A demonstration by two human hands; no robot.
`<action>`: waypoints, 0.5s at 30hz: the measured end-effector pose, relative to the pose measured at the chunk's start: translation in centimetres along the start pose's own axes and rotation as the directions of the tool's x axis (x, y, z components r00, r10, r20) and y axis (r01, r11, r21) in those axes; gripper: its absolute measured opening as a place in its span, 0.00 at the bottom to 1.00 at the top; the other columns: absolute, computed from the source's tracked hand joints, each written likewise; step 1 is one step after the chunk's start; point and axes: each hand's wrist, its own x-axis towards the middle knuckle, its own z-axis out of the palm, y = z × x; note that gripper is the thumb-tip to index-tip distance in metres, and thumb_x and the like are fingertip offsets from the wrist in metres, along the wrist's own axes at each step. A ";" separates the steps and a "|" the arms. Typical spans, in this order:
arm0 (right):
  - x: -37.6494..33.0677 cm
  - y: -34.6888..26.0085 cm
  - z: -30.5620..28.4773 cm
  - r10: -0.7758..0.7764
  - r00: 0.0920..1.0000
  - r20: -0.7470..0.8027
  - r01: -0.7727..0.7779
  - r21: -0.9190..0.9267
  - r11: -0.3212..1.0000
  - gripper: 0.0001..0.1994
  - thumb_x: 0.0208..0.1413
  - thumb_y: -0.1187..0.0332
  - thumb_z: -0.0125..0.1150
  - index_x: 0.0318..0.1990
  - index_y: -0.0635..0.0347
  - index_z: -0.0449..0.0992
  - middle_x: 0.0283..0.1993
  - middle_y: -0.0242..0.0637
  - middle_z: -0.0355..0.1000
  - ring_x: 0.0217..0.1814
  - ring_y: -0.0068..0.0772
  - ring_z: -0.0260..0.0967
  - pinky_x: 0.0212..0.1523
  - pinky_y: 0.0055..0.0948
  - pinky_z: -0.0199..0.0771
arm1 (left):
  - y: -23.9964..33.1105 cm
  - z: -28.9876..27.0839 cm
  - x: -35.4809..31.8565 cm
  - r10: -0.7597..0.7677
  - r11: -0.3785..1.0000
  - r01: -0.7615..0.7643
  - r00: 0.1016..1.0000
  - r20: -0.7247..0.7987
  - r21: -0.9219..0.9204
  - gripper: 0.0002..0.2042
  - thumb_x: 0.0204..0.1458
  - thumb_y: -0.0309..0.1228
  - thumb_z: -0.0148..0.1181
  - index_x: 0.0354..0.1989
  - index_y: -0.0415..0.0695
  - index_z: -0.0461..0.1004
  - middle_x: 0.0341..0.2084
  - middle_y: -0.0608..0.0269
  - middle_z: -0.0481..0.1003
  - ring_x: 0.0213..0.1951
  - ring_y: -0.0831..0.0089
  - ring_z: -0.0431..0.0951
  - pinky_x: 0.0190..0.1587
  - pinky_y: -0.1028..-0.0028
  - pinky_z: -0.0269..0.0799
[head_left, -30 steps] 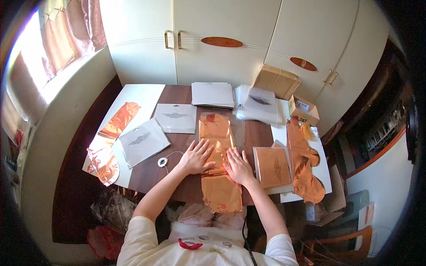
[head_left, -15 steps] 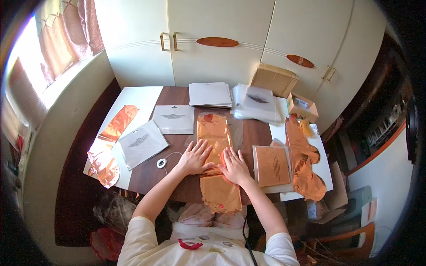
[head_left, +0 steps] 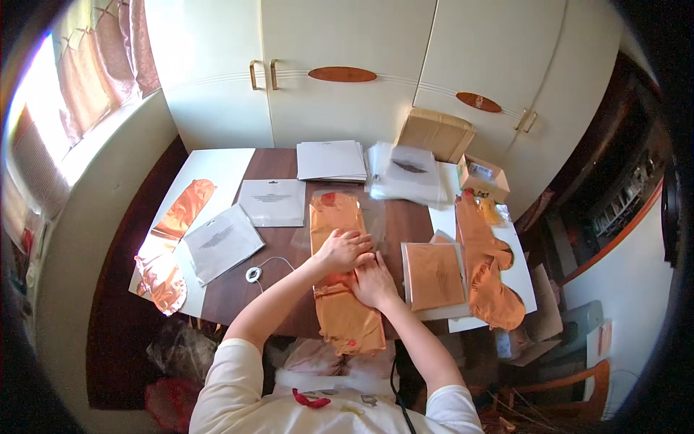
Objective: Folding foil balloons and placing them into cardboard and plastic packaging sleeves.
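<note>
A flat, shiny orange foil balloon (head_left: pixel 338 215) lies lengthwise down the middle of the table, its near end reaching over the table's front edge. Both palms rest on its middle. My left hand (head_left: pixel 344 251) lies flat, its fingers pointing right and touching or overlapping the fingertips of my right hand (head_left: pixel 374 283). The right hand is also laid flat, fingers stretched forward. Neither hand grips anything. Beneath the balloon's far part, a clear plastic sheet or bag (head_left: pixel 374 210) shows at the sides.
Packed grey sleeves (head_left: pixel 224 244) lie left, near a small white round tape (head_left: pixel 253 275). Grey cards (head_left: pixel 331 160) and clear bags (head_left: pixel 407 173) are stacked at the back. On the right are packed orange balloons (head_left: pixel 435 276), loose foil balloons (head_left: pixel 486 271) and small boxes (head_left: pixel 483 179).
My left hand has slid right and slightly forward across the balloon, meeting the right hand. The right hand stays on the balloon's middle. The whole view has shifted slightly.
</note>
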 end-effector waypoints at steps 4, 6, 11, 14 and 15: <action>-0.2 0.3 0.5 0.031 0.999 -0.020 -0.032 -0.037 0.999 0.32 0.60 0.46 0.36 0.59 0.68 0.58 0.62 0.53 0.57 0.68 0.48 0.48 0.69 0.48 0.37 | 0.1 0.3 0.8 -0.057 0.994 0.060 0.998 -0.034 0.097 0.24 0.57 0.52 0.40 0.54 0.50 0.68 0.56 0.65 0.66 0.55 0.65 0.65 0.53 0.59 0.58; -0.3 0.5 0.8 0.025 0.996 -0.081 -0.021 0.046 0.999 0.34 0.60 0.45 0.35 0.60 0.69 0.57 0.63 0.54 0.56 0.69 0.47 0.46 0.69 0.48 0.36 | -0.1 0.6 0.8 -0.069 0.989 0.077 0.996 -0.063 0.128 0.24 0.57 0.52 0.40 0.54 0.50 0.68 0.56 0.66 0.66 0.54 0.65 0.66 0.52 0.59 0.59; -0.3 0.2 0.6 0.002 0.991 -0.131 0.006 0.064 0.998 0.35 0.59 0.45 0.38 0.61 0.71 0.54 0.64 0.57 0.53 0.70 0.47 0.46 0.68 0.49 0.39 | -1.3 1.5 0.2 -0.090 0.989 0.112 0.974 -0.208 0.098 0.24 0.56 0.50 0.43 0.55 0.49 0.68 0.55 0.65 0.67 0.54 0.65 0.66 0.51 0.60 0.58; -0.5 0.1 0.2 0.000 0.982 -0.190 0.020 0.100 0.995 0.36 0.58 0.46 0.42 0.59 0.73 0.52 0.63 0.60 0.53 0.68 0.49 0.48 0.67 0.50 0.41 | -1.4 1.5 0.3 -0.078 0.992 0.097 0.972 -0.222 0.077 0.24 0.56 0.49 0.43 0.55 0.48 0.68 0.55 0.65 0.67 0.54 0.65 0.66 0.51 0.60 0.58; -0.5 0.1 0.1 0.006 0.979 -0.204 0.019 0.121 0.992 0.36 0.58 0.46 0.44 0.60 0.74 0.51 0.62 0.61 0.54 0.68 0.49 0.49 0.67 0.50 0.41 | -1.4 1.5 0.3 -0.079 0.992 0.098 0.972 -0.220 0.076 0.24 0.56 0.49 0.43 0.55 0.48 0.68 0.55 0.65 0.67 0.54 0.65 0.66 0.51 0.60 0.58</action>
